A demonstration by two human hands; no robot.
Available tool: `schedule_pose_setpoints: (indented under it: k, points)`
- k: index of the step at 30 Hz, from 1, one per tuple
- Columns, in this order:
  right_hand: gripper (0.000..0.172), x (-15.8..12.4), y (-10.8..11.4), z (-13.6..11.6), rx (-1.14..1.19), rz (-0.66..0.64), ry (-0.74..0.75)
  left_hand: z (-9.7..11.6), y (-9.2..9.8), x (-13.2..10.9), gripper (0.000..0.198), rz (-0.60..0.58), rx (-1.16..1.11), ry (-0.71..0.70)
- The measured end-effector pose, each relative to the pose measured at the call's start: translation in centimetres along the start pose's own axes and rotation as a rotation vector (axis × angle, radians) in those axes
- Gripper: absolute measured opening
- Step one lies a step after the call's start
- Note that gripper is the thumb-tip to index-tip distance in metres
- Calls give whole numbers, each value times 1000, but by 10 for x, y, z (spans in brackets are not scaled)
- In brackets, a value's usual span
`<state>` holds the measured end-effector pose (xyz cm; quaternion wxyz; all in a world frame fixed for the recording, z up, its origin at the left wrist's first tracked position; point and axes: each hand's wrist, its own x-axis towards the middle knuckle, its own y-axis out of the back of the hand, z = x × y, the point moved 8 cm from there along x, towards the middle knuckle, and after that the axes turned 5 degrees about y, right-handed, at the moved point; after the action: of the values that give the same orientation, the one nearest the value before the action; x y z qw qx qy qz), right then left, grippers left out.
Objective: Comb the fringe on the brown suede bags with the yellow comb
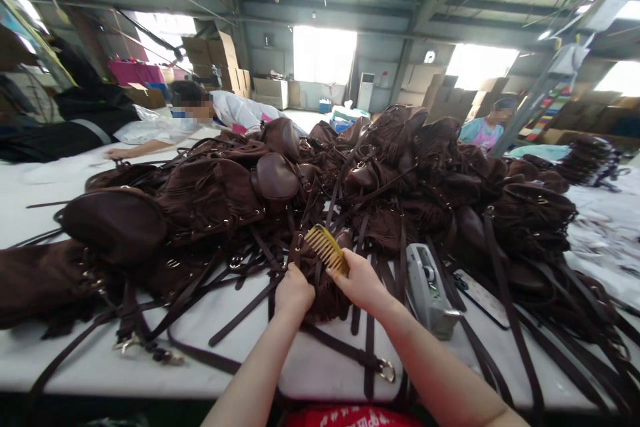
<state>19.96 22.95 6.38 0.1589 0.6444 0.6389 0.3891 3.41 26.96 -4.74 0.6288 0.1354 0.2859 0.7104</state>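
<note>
A yellow wide-toothed comb (325, 245) is gripped in my right hand (361, 279), its teeth pointing down and left. Under it lies a dark brown fringed bag (327, 303), partly covered by my hands. My left hand (295, 290) is closed on the left edge of this bag, near a strap with small metal fittings. Brown straps run out from around the bag, and one ends in a metal buckle (386, 370) close to the table's front edge.
Brown bags (215, 193) are heaped across the white table (200, 363). A grey tape dispenser (431, 290) and a phone (481, 297) lie to the right. One person (245, 110) leans over the table at the far left; another (483, 130) is behind the heap at right.
</note>
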Motion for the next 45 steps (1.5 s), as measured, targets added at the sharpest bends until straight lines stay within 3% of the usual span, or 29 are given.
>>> schedule_pose_setpoints:
  k: [5,9,11,13,17,23,26,28,33,35,39,42,44,45]
  points:
    - [7,21,-32,-6,80,-69,2,3,5,-12,47,62,114,-58]
    - [6,29,-59,-1,231,-109,-47,4,-6,4,25,-33,390,-53]
    - [6,29,-66,4,296,-108,-68,6,-11,13,12,-43,402,-57]
    - [6,27,-70,14,350,-113,-109,8,-15,16,13,-49,396,-72]
    - [8,19,-77,42,487,-147,-243,3,-11,13,21,-51,291,-94]
    - [16,14,-78,65,560,-122,-316,-25,10,6,26,-173,-117,-39]
    - [24,11,-78,59,602,-161,-337,-31,23,-9,31,-174,-278,-43]
    - [32,7,-81,46,653,-253,-343,-27,31,-24,30,-141,-345,-95]
    - [57,-19,-112,6,887,-674,-417,12,43,-71,19,2,-192,-481]
    - [55,-24,-125,1,974,-679,-486,24,38,-88,20,-17,-87,-572]
    - [39,-26,-141,6,1168,-544,-567,30,33,-116,22,-118,-66,-671]
    - [29,-24,-133,15,1149,-444,-542,13,45,-113,24,-130,-238,-535]
    - [32,-24,-123,16,1130,-434,-526,-12,49,-94,40,-139,-409,-235]
    - [34,-24,-117,12,1131,-446,-509,-23,43,-85,49,-221,-508,-59]
